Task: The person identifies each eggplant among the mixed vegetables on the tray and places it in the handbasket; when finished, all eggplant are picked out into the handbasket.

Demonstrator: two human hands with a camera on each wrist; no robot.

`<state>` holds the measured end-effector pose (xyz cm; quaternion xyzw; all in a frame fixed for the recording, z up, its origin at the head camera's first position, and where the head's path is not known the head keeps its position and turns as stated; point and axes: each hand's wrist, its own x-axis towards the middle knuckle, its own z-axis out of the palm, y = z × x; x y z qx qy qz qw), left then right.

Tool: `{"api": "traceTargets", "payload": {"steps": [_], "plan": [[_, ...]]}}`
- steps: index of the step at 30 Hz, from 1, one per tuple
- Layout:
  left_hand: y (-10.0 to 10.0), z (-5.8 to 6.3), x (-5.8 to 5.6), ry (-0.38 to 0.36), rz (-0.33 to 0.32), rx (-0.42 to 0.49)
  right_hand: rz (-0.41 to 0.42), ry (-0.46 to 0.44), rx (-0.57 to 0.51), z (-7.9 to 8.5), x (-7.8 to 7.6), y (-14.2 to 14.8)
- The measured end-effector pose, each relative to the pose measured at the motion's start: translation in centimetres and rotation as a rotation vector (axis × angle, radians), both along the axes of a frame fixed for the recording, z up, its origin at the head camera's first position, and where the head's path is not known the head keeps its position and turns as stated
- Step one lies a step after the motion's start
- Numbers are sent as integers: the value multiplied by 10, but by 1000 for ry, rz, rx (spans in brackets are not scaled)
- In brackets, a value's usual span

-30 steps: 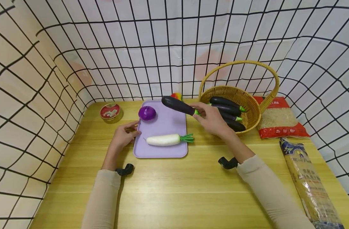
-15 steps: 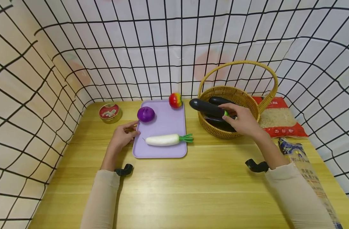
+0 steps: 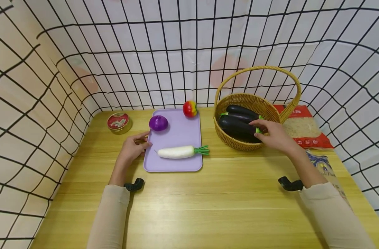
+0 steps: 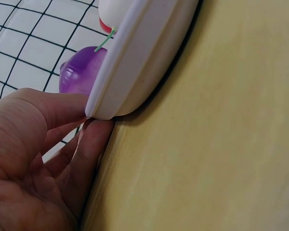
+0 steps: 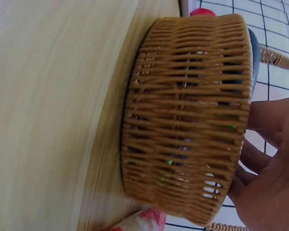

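Observation:
My right hand (image 3: 276, 136) holds an eggplant (image 3: 237, 127) near its green stem end, low inside the wicker basket (image 3: 222, 135). The eggplant lies over other eggplants (image 3: 242, 110) in there. In the right wrist view the basket wall (image 5: 188, 115) hides most of the contents, and the fingers reach over its rim. My left hand (image 3: 131, 149) pinches the left rim of the lilac tray (image 3: 177, 136), thumb on top and fingers beneath, as the left wrist view shows. On the tray lie a white radish (image 3: 176, 152), a purple onion (image 3: 158, 123) and a red-and-yellow fruit (image 3: 190, 109).
A round tin (image 3: 119, 123) stands left of the tray. Right of the basket lie a red-trimmed food bag (image 3: 304, 126) and a long packet (image 3: 327, 169), partly behind the right forearm. A tall basket handle (image 3: 261, 67) arches over the basket. Black-gridded cloth walls surround the table.
My right hand has carried the eggplant rightward from over the tray's right side and lowered it into the basket. The left hand has stayed at the tray's rim.

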<state>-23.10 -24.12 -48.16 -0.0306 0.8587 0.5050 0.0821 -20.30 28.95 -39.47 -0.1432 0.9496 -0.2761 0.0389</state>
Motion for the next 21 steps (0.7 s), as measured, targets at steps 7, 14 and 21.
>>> {"api": "traceTargets", "payload": {"steps": [7, 14, 21], "plan": [[0, 0, 1, -4, 8, 1, 35, -31, 47, -4, 0, 7], [-2, 2, 1, -32, -4, 11, 49, -32, 28, -5, 0, 9], [-4, 11, 0, -65, -48, 21, 37, -49, -22, -6, -1, 12]]}}
